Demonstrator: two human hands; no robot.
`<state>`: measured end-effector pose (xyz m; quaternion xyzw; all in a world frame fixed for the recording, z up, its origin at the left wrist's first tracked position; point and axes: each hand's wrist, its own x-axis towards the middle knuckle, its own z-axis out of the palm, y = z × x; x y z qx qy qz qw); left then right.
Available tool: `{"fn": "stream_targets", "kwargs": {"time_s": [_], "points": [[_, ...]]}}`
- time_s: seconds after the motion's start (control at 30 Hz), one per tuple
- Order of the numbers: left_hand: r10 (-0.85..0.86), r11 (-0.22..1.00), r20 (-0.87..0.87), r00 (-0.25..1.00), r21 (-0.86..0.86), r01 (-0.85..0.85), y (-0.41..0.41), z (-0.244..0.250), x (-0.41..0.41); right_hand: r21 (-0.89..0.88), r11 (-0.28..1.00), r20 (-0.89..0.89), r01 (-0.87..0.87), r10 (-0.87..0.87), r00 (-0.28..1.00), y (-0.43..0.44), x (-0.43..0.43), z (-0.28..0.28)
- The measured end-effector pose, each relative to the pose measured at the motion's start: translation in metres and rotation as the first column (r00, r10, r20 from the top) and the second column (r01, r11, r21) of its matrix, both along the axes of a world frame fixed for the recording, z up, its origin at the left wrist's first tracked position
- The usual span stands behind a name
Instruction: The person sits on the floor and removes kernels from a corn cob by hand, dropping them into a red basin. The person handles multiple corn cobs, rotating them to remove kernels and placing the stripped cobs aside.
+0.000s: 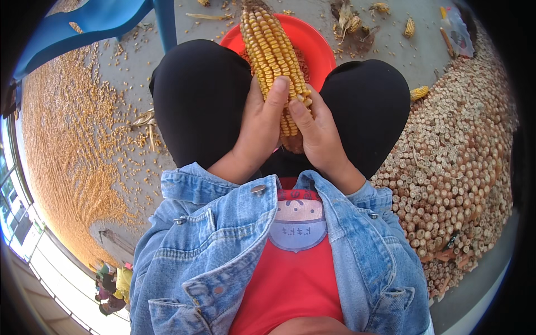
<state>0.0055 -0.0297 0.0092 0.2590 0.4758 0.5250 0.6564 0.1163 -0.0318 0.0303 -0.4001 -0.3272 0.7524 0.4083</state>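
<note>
Both bare hands hold a large cob of dried yellow corn (272, 50) upright between the knees. My left hand (261, 113) wraps the cob's left side, its thumb lying over the kernels. On the right side, my right hand (318, 125) grips lower down, with its thumb pressed to the kernels and a few pale, loose-looking kernels by its fingers. The cob's brown lower end pokes out below the hands. Behind it, a red plastic basin (320, 39) holds reddish kernels, partly hidden by the cob and knees.
Loose yellow kernels (75, 167) spread over the floor at left, beneath a blue plastic chair (96, 25). A big heap of bare corncobs (452, 180) rises at right. Small cobs (409, 27), husks (345, 21) and a plastic bag (458, 33) lie beyond the knees.
</note>
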Motion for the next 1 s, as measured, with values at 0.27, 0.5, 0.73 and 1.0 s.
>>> {"fn": "stream_targets", "kwargs": {"time_s": [0.27, 0.5, 0.73, 1.0], "points": [[0.016, 0.999, 0.091, 0.996, -0.032, -0.013, -0.001, -0.002, -0.001, 0.019, 0.999, -0.017, 0.040, -0.040, 0.999, 0.000, -0.001, -0.005], [0.022, 0.999, 0.079, 0.997, -0.025, -0.020, -0.003, 0.004, -0.002, -0.058, 0.998, -0.036, 0.019, -0.021, 0.999, 0.002, 0.000, -0.003], [0.018, 0.996, 0.179, 0.984, -0.095, -0.001, 0.002, 0.008, -0.003, 0.000, 1.000, -0.028, 0.018, -0.018, 0.999, 0.000, 0.002, -0.011], [0.035, 0.995, 0.152, 0.988, -0.103, -0.020, -0.004, -0.002, -0.004, -0.066, 0.998, -0.078, 0.009, -0.014, 0.997, -0.007, 0.003, -0.024]]}}
